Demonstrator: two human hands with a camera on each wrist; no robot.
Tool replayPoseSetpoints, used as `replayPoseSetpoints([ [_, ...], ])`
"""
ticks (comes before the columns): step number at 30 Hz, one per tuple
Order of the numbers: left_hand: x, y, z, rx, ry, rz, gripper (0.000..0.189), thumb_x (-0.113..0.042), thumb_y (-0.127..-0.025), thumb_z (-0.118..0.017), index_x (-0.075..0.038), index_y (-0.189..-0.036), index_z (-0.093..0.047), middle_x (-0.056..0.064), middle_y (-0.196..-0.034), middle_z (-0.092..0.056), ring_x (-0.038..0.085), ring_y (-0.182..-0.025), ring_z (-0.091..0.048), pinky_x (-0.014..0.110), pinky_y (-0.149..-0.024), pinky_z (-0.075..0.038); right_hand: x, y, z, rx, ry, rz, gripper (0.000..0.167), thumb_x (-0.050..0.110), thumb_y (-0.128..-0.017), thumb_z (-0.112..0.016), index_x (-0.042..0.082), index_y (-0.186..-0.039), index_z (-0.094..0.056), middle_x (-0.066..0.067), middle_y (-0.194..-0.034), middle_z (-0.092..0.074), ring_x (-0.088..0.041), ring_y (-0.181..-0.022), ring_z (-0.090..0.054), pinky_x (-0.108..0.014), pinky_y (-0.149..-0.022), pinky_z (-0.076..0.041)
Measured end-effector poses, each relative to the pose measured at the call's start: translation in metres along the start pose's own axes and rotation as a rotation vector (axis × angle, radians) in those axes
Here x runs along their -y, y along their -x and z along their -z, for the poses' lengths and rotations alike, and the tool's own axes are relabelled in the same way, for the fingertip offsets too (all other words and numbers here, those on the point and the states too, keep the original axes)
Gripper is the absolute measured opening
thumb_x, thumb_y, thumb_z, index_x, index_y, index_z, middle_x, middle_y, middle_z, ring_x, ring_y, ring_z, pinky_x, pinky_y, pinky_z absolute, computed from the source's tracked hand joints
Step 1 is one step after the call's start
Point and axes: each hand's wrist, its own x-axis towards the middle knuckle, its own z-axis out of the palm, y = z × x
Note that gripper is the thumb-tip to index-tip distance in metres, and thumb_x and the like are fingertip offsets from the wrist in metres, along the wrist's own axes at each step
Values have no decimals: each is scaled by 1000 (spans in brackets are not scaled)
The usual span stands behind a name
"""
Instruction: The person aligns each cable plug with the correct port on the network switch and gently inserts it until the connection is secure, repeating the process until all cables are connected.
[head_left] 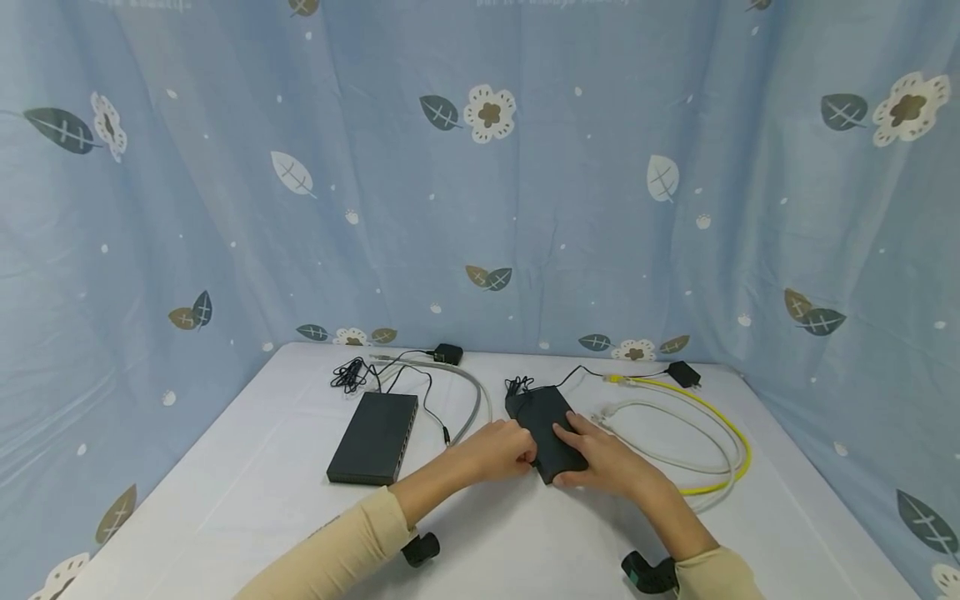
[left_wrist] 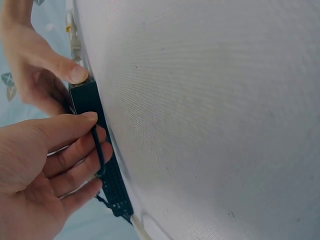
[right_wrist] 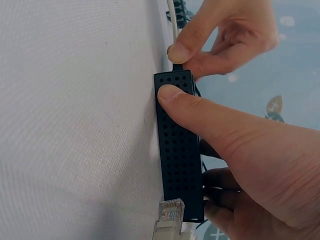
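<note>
A black network switch point(head_left: 551, 421) lies on the right half of the white-covered table, its perforated side point(right_wrist: 176, 145) facing the right wrist camera. My right hand point(head_left: 607, 458) holds it at the near right corner, thumb on the perforated side and other fingers over the top. At the switch's left edge, my left hand point(head_left: 498, 450) pinches a black power plug point(right_wrist: 177, 66) between thumb and forefinger. Its black cord point(left_wrist: 101, 155) bends down past the fingers. The plug meets the switch's edge; fingers hide how deep it sits.
A second black switch point(head_left: 372, 437) lies to the left. Behind it are a black adapter point(head_left: 448, 354), coiled cord point(head_left: 348, 375) and grey cable point(head_left: 472, 392). On the right are another adapter point(head_left: 683, 373), a yellow cable point(head_left: 738, 437) and a white network cable point(head_left: 682, 458).
</note>
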Motion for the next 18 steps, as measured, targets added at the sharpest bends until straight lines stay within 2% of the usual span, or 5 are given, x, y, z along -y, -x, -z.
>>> replayPoseSetpoints([
  [8,-1,0,-2,-19,-53,-14,21,-10,-86,-73,-17,-67,-65,-12,-55,-44,0,-49,-35,13,-49,-29,-1,0,-1,-4,-11,-10,86,49,-79,-78,9,-148,-45,-26,-157,-29,-44,-144,-32,-58,-110,-37],
  [12,-2,2,-2,-38,-91,-16,17,-13,-84,-75,-19,-71,-68,-13,-59,-53,0,-51,-39,12,-51,-33,-1,0,-1,-11,-5,-8,87,50,-78,-78,9,-147,-46,-27,-157,-30,-45,-143,-33,-58,-109,-37],
  [16,1,3,-4,-41,-118,-20,3,-20,-83,-78,-21,-83,-75,-12,-76,-66,-2,-64,-51,12,-60,-43,0,0,0,-21,-5,-3,87,50,-77,-79,9,-146,-47,-27,-156,-31,-46,-142,-34,-59,-109,-37],
  [18,3,4,-6,-37,-123,-22,8,-23,-84,-77,-21,-92,-77,-11,-86,-68,-1,-73,-57,13,-67,-47,0,0,0,-25,-5,-4,87,50,-76,-79,9,-146,-48,-27,-155,-32,-46,-142,-34,-60,-108,-37],
])
